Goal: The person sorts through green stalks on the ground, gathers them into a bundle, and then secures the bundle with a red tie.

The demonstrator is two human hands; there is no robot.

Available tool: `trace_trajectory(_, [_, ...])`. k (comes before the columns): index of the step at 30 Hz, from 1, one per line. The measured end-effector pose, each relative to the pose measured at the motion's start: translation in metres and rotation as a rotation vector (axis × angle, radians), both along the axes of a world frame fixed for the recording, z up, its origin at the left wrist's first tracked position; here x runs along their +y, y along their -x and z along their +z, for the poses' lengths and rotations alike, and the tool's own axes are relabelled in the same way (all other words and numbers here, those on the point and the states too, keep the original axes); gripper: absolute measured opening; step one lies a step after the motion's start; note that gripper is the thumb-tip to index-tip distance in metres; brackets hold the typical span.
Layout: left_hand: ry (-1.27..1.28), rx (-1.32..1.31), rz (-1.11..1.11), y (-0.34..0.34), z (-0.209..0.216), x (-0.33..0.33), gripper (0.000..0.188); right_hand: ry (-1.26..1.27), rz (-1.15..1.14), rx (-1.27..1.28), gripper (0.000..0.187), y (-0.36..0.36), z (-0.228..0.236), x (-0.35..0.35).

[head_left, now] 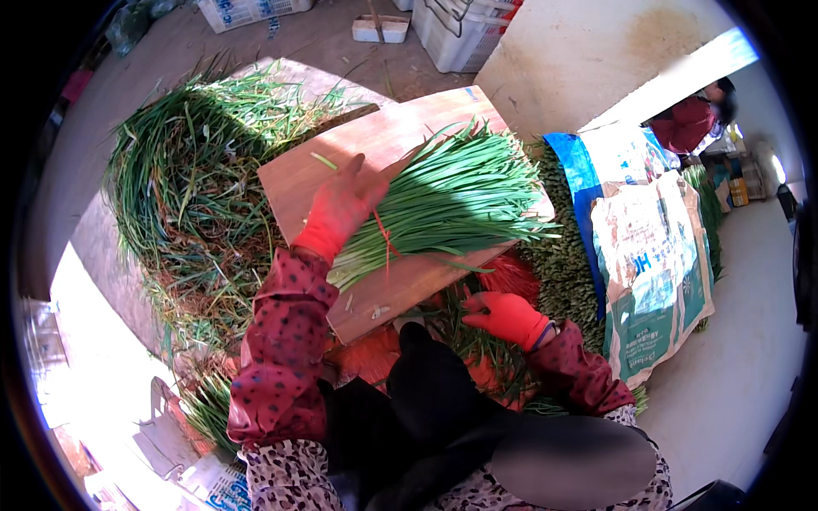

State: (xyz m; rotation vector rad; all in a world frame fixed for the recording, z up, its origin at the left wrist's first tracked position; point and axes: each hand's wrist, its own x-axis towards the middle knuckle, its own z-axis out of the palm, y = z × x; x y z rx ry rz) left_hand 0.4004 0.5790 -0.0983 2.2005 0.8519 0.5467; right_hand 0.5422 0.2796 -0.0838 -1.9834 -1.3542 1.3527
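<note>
A bundle of long green chives [464, 192] lies across a wooden board [298, 175], pale stem ends toward the lower left. A thin red tie [383, 232] crosses the stems. My left hand [345, 204], in an orange-red glove, rests flat along the left edge of the bundle, its fingers stretched toward the far side of the board. Beyond the board's near edge is my right hand [509, 318], gloved in the same colour. Its fingers are apart with nothing visible in them, just below a bunch of red strands [511, 278].
A large heap of loose greens [200, 196] lies left of the board. To the right, stacked greens [558, 255] stand beside a blue sheet [575, 187] and a printed sack [652, 272]. White crates [456, 38] stand at the back. Another person [686, 123] is at far right.
</note>
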Motion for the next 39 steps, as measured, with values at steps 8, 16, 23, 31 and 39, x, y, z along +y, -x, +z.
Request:
trace_trajectory(8, [-0.179, 0.26, -0.15, -0.016, -0.024, -0.003, 0.045, 0.134, -0.604, 0.97, 0.043, 0.033, -0.046, 0.087])
trace_trajectory(16, [0.098, 0.022, -0.214, 0.018, 0.002, -0.062, 0.056, -0.496, -0.822, 1.158, 0.043, 0.056, -0.07, 0.109])
trace_trajectory(23, [0.068, -0.48, -0.117, 0.007, 0.064, -0.078, 0.099, -0.752, -0.451, 0.368, 0.046, -0.013, -0.016, 0.097])
trace_trajectory(31, [0.292, -0.619, -0.161, 0.031, 0.006, -0.062, 0.127, -0.592, -0.473, 0.525, 0.044, -0.079, -0.08, 0.159])
trace_trajectory(39, [1.391, -1.117, -0.305, -0.001, 0.008, -0.07, 0.09, -0.576, -0.277, 0.297, 0.044, -0.042, -0.038, 0.158])
